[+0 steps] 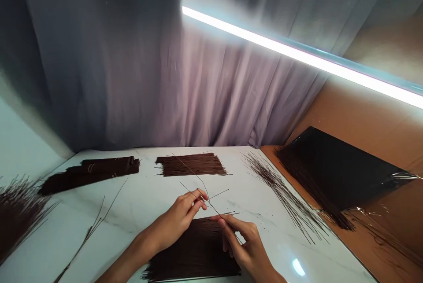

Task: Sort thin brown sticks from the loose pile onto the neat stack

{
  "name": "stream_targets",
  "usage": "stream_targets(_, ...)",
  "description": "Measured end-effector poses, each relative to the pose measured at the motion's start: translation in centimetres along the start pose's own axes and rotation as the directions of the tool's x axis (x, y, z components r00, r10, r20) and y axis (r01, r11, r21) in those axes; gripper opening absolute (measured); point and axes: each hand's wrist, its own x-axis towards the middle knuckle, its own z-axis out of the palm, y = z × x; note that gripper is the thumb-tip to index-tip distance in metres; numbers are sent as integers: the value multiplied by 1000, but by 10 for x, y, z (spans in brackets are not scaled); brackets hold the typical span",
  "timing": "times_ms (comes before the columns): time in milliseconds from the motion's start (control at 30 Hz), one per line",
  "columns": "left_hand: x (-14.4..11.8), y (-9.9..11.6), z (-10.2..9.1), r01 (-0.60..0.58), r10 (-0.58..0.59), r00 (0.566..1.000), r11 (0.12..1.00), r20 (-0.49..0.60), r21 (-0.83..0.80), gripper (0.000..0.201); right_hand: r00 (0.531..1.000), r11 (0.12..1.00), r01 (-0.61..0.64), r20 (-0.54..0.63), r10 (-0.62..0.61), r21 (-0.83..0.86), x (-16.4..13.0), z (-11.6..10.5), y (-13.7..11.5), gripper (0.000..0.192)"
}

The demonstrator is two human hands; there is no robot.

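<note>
- A white marble-patterned table (158,203) is seen under a grey curtain (165,89), with a lit tube lamp (297,56) slanting across the upper right.
- At the far left edge a loose spread of dark sticks (16,212) is laid; behind it, a tied dark bundle (92,173) lies lengthwise, and a few stray thin stalks (92,226) are left near the front.
- A flat sheaf of brown sticks (191,165) is placed at the middle back.
- The left hand (178,219) is pinched shut, thumb against fingertips, on a thin stick (206,201).
- That stick runs slantwise from upper left to lower right, between both hands and above a flat dark stack (194,248) near the front edge; which hand is nearer its middle cannot be told.
- The right hand (244,243) is closed on the stick's lower end, fingers curled.
- Further right, a fanned pile of loose sticks (284,190) is spread, well apart from the hands.
- On the brown board (363,129) at the right, a large black mass of sticks (330,173) lies on clear wrapping; no box or bin is seen.
</note>
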Motion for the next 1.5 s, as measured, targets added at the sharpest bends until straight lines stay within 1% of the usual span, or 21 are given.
stream_targets(100, 5, 3, -1, -12, 5, 997, 996, -82, -87, 34, 1000, 1000, -9, 12, 9, 7, -1, 3, 1, 40)
stream_targets(167, 8, 0, -3, -22, 8, 991, 995, -132, -101, 35, 1000, 1000, -13, 15, 13, 13, -1, 3, 2, 40)
stream_targets(200, 10, -2, -4, -22, 7, 990, 994, -138, -108, 36, 1000, 1000, -14, 14, 14, 14, -1, 4, 2, 40)
stream_targets(367, 15, -15, -7, -17, -8, 990, 985, -143, -171, 39, 1000, 1000, -7, 10, 7, -11, -1, 3, 4, 40)
stream_targets(500, 15, -14, -9, -1, -24, 987, 988, -156, -157, 40, 1000, 999, 0, 14, 0, -35, 1, 1, 5, 41)
stream_targets(633, 16, -16, -8, 38, -60, 989, 987, -138, -155, 33, 1000, 998, -16, 13, 17, -60, 5, 1, 6, 39)
stream_targets(767, 19, -31, -5, 55, -72, 988, 991, -139, -124, 24, 999, 997, -16, 37, 19, -71, 5, 3, 6, 42)
stream_targets(867, 22, -44, -3, 62, -73, 988, 995, -137, -82, 22, 998, 997, -18, 58, 23, -73, 5, 3, 9, 43)
stream_targets(1033, 22, -54, -4, 80, -81, 991, 997, -110, -11, 26, 998, 995, -16, 59, 22, -97, 7, 0, 16, 41)
stream_targets(1167, 21, -55, -3, 82, -83, 996, 997, -46, -9, 28, 1000, 996, -9, 23, 11, -94, 9, -2, 19, 41)
stream_targets(1367, 25, -55, -2, 87, -79, 994, 991, 80, -101, 28, 999, 995, -5, 53, 11, -103, 8, -3, 27, 39)
stream_targets(1433, 24, -50, -5, 100, -85, 991, 984, 107, -148, 27, 999, 993, -13, 48, 19, -121, 7, -3, 29, 38)
stream_targets(1500, 23, -41, -8, 106, -87, 990, 977, 107, -187, 24, 998, 992, -19, 49, 26, -127, 7, -4, 29, 36)
